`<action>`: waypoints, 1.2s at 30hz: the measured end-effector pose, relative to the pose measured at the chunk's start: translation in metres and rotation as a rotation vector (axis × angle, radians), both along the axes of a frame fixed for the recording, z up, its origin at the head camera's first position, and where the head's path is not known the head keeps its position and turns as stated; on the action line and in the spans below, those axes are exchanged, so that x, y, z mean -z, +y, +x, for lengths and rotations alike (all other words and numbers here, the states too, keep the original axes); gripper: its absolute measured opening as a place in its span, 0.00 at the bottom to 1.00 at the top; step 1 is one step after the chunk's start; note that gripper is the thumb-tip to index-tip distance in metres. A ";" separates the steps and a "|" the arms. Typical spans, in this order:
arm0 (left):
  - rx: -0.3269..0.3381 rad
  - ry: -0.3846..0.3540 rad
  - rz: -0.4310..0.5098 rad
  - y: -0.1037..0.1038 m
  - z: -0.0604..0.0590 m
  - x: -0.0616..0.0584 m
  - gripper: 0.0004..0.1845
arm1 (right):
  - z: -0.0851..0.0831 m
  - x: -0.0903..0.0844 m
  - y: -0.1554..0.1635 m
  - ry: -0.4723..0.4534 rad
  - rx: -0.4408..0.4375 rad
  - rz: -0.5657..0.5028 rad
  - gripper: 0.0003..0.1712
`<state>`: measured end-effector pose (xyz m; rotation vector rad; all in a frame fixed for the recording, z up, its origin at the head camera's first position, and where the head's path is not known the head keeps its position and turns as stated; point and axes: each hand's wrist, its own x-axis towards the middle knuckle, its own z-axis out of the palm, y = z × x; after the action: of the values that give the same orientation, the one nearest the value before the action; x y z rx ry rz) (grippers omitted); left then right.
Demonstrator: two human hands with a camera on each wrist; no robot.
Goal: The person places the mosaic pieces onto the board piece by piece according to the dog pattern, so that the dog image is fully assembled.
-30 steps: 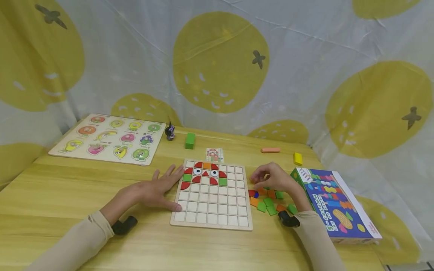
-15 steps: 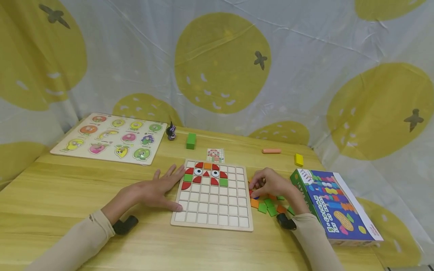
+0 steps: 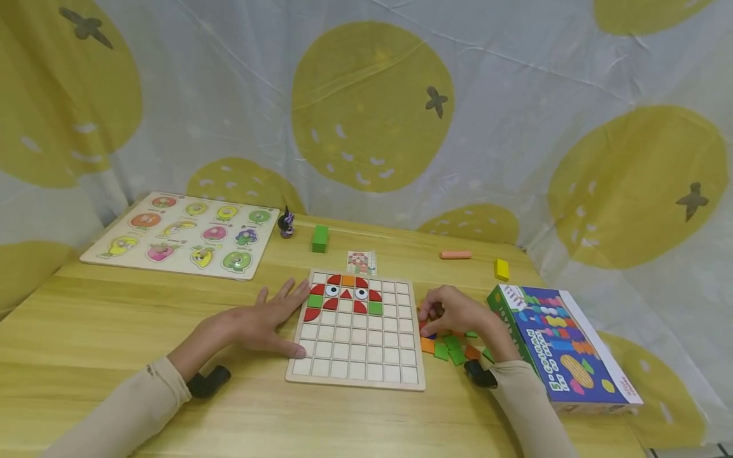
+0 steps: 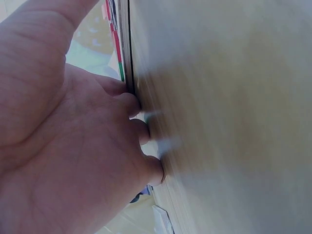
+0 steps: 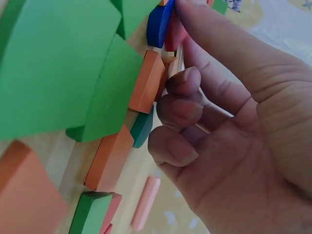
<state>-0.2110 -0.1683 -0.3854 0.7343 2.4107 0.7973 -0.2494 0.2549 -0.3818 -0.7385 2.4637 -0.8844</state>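
Left hand (image 3: 260, 321): fingers straight, flat on the table (image 3: 114, 318), fingertips against the left edge of the grid board (image 3: 357, 356). Right hand (image 3: 452, 312): just right of the board, fingers curled onto a red piece (image 5: 174, 34) in the loose pile (image 3: 452, 348). Pieces look light, rigid, smooth; take by opposite edges. Box (image 3: 564, 346) beyond the right hand: lettering not legible

You face a light wooden table (image 3: 114, 318); behind it hangs a white fabric backdrop (image 3: 229, 95) printed with large yellow fruit shapes, evenly lit.
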 end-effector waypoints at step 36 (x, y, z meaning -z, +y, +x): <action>0.002 -0.003 -0.023 0.000 -0.001 0.001 0.68 | 0.015 -0.002 -0.121 -0.176 0.127 -0.402 0.04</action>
<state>-0.2119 -0.1684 -0.3862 0.7254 2.4123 0.7680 -0.2344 0.1342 -0.3801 -0.6036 2.2204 -1.4546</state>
